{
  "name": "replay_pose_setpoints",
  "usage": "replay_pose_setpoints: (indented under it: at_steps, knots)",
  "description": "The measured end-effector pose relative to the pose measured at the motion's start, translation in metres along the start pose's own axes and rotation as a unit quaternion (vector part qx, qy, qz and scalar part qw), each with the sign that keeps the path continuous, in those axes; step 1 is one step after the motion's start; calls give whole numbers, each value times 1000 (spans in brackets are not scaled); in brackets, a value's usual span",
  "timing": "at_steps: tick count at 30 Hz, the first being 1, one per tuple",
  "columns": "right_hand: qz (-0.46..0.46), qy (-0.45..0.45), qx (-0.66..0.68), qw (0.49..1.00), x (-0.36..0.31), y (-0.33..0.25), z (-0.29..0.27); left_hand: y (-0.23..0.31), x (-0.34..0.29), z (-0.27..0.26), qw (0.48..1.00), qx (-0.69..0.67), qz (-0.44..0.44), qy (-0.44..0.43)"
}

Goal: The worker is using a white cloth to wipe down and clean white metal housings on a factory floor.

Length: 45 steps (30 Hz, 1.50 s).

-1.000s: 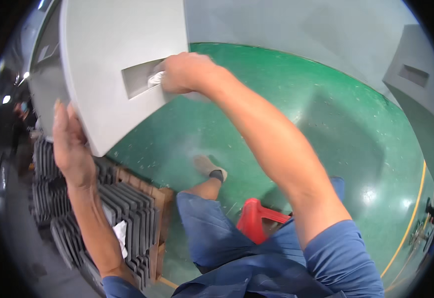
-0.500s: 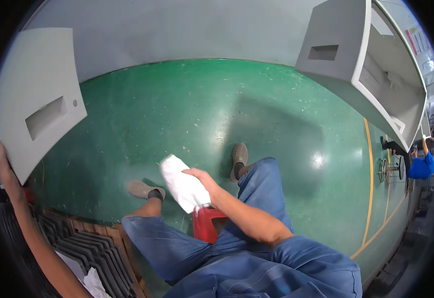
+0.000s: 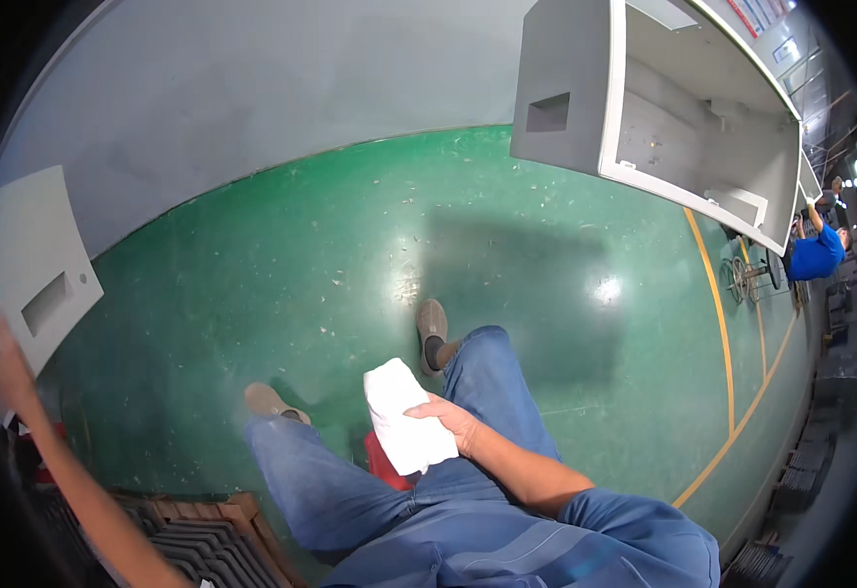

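My right hand [image 3: 448, 419] rests low over my lap, gripping a folded white cloth [image 3: 401, 414]. My left hand [image 3: 2, 367] is stretched far out to the left, pressed against the lower edge of a grey panel [image 3: 31, 265] that has a rectangular recessed handle slot. My legs in blue trousers and both shoes stand on the green floor [image 3: 350, 245]. A bit of a red stool [image 3: 381, 461] shows between my legs, under the cloth.
A large grey open cabinet shell [image 3: 644, 108] stands at the upper right. Dark grey stacked parts on a wooden pallet [image 3: 203, 534] lie at the lower left. A person in a blue shirt [image 3: 818, 250] works at the far right, beyond yellow floor lines.
My right hand came down from the panel's handle slot to my lap with the cloth. The view swung right, so the grey panel slid to the far left edge.
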State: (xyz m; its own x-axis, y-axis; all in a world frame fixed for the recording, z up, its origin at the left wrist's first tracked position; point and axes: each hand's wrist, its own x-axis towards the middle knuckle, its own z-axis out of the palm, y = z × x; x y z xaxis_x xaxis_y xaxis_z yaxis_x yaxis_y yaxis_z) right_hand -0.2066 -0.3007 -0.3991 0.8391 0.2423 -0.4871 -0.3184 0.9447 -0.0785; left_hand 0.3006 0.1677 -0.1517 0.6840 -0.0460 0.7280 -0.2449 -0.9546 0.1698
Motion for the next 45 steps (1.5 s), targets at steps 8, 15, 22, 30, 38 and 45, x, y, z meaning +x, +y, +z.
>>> replay_pose_setpoints:
  at_steps: [8,15,22,30,38,45]
  knots:
    - [-184,-11,-75,980,-13,-59,70,382,-231,-48,575,-535,-63,-616]
    - [-328,85,-275,900,-54,-56,128,431,-366,-67,92,-786,-401,-462]
    - [-395,110,-543,732,-62,-23,124,408,-372,-94,153,-747,-435,-478]
    - [-529,45,-801,276,-108,-60,241,358,-351,-100,249,-754,-479,-375]
    - [-562,230,-782,140,-89,-141,388,327,-299,-109,415,-794,-393,-206]
    - [-426,252,-821,284,-34,-137,391,330,-260,-95,486,-794,-302,-207]
